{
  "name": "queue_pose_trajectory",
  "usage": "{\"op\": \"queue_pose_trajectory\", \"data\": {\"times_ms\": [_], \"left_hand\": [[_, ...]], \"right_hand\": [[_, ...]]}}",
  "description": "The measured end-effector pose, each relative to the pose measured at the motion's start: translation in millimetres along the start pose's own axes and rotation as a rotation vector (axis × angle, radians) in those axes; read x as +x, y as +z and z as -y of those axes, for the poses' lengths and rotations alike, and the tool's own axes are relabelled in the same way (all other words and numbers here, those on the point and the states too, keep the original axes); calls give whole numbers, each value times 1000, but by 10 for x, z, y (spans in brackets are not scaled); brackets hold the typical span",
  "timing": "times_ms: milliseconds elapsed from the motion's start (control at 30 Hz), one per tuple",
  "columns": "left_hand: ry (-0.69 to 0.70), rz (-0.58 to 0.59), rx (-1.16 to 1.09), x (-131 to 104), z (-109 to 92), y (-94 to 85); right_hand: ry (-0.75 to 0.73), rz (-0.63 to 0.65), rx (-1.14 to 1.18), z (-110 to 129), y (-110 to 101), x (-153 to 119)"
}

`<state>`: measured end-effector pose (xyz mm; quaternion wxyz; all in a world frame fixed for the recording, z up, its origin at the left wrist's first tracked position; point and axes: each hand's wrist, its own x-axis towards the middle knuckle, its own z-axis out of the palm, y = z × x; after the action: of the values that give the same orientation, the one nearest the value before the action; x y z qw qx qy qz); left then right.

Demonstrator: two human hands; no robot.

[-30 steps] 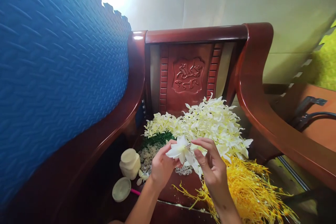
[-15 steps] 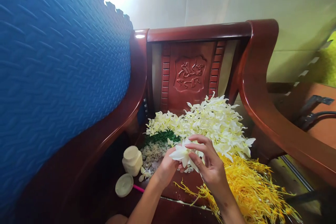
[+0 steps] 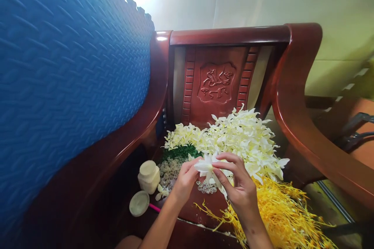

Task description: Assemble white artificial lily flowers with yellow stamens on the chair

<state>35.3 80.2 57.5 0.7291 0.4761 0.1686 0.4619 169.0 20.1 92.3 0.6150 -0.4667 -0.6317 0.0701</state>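
Observation:
Between my two hands is a white artificial flower (image 3: 207, 166) with pointed petals, held above the chair seat. My left hand (image 3: 188, 179) is closed around its left and lower side, and some of those fingers are hidden behind the petals. From the right, my right hand (image 3: 238, 181) pinches the flower near its centre with thumb and fingertips. Behind the hands lies a heap of white flowers (image 3: 245, 136). Yellow stamen strands (image 3: 280, 210) are piled beside my right forearm. Silvery filigree pieces (image 3: 171, 169) and green pieces (image 3: 182, 151) lie beyond my left hand.
A cream-coloured jar (image 3: 149, 179) stands left of my hands, with a round lid (image 3: 139, 203) and a pink stick (image 3: 154, 207) near it. The carved wooden chair (image 3: 216, 114) has curved arms on both sides. A blue textured foam mat (image 3: 87, 66) rises on the left.
The flower has turned in my hands, and my right fingertips have closed onto its centre. The whole view has shifted slightly, so the chair appears further right.

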Motion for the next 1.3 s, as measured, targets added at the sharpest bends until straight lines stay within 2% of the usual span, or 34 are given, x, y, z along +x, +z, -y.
{"op": "queue_pose_trajectory", "data": {"times_ms": [200,300,400,500,700,1033,1200,1300], "left_hand": [[-64,36,-201,-3,-63,54],[-93,81,-181,-3,-94,49],[-124,78,-165,-9,-129,46],[-104,80,-172,-17,-138,43],[-91,178,-228,-25,-105,13],[-104,97,-168,-22,-95,-15],[-95,60,-126,-20,-124,21],[-109,65,-128,-14,-124,27]], "right_hand": [[26,27,14,-6,2,-9],[41,45,21,-8,-7,-12],[64,40,41,-7,-8,-15],[80,41,64,-8,-6,-17],[37,66,54,-21,-12,-14],[3,79,48,-15,0,5],[94,62,33,-31,10,-42],[94,35,51,-42,27,-54]]}}
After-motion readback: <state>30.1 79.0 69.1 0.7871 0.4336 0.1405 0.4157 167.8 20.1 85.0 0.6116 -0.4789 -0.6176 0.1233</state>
